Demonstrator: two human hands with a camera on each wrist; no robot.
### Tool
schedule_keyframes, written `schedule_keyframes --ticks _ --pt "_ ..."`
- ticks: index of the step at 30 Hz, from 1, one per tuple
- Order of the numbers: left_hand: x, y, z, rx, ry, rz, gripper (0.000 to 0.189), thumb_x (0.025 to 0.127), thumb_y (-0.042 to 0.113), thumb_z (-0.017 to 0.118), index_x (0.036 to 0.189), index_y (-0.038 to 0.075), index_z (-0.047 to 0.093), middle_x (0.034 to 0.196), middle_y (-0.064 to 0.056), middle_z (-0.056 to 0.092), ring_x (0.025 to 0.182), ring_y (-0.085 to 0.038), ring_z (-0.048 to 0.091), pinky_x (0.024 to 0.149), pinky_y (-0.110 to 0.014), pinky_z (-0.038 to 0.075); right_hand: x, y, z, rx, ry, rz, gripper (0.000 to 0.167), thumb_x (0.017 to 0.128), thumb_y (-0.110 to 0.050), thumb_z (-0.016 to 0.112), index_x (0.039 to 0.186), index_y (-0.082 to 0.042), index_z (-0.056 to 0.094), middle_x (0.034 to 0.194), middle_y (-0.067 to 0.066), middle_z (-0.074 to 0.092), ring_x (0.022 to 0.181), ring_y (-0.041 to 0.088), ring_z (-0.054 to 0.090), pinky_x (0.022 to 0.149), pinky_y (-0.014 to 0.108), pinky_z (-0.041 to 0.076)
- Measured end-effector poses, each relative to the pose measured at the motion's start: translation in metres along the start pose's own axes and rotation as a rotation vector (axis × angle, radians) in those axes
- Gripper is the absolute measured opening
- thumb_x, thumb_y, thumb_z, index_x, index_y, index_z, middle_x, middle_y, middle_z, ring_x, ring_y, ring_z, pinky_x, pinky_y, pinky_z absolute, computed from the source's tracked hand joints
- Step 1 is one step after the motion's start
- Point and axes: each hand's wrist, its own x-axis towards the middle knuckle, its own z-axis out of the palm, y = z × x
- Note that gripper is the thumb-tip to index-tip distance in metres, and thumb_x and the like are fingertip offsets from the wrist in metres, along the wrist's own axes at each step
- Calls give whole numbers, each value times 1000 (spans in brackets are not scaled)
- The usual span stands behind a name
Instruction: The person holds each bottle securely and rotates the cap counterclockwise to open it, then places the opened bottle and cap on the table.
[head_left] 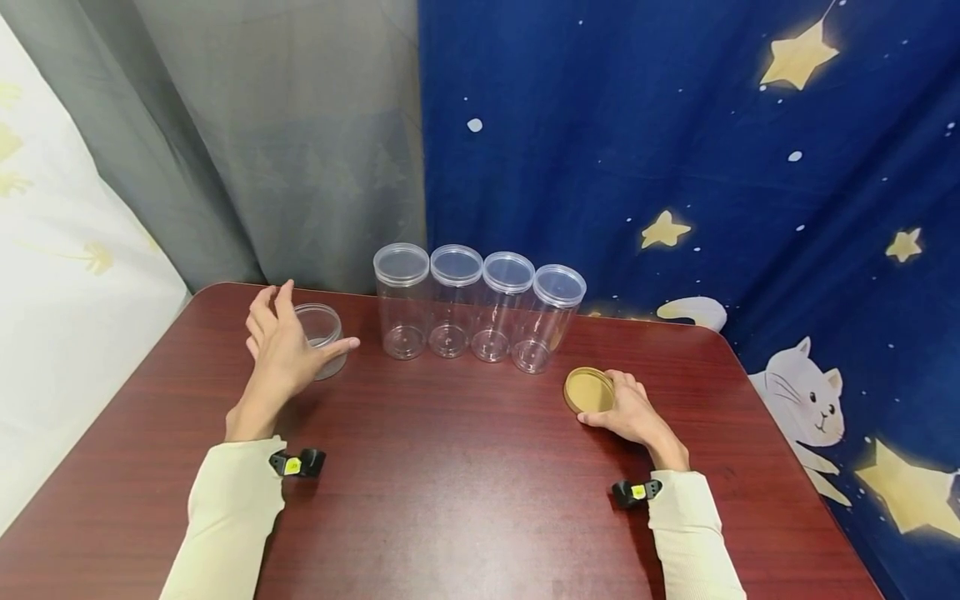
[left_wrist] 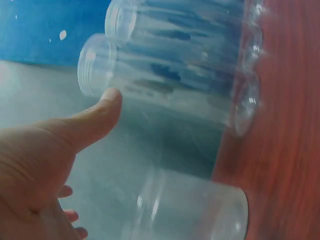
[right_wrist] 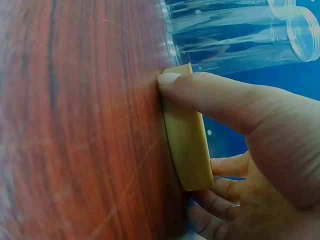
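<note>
My left hand (head_left: 281,350) is held with thumb and fingers spread wide, close over a short clear jar (head_left: 332,364) at the table's back left. It overlaps part of that jar in the head view and holds nothing. In the left wrist view, the thumb (left_wrist: 97,117) stands out with the short jar (left_wrist: 200,210) below it. My right hand (head_left: 633,410) grips a shallow gold lid (head_left: 588,390), thumb on its near side and fingers round the far side. The lid, hollow side up, sits at the tabletop; its yellow side wall (right_wrist: 186,145) shows in the right wrist view.
Several tall clear jars with clear lids stand upright in a row at the back, from the leftmost jar (head_left: 402,304) to the rightmost jar (head_left: 547,325). The dark red table (head_left: 450,492) ends just behind them, against a grey curtain (head_left: 300,150) and a blue curtain (head_left: 562,167).
</note>
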Motion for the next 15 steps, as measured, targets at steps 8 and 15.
schedule_keyframes --ticks 8,15 --pt "2 24 9 -186 -20 110 108 80 25 84 155 -1 10 154 -29 19 141 -44 24 113 -63 24 1 -1 0 17 9 12 93 74 -34 84 141 8 36 137 31 42 120 43 39 100 55 38" --pt "10 34 25 -168 -153 86 106 82 24 82 155 -3 10 152 -31 28 137 -47 37 109 -59 35 0 -1 0 24 10 16 92 74 -34 85 141 7 37 136 30 43 119 42 39 99 55 38"
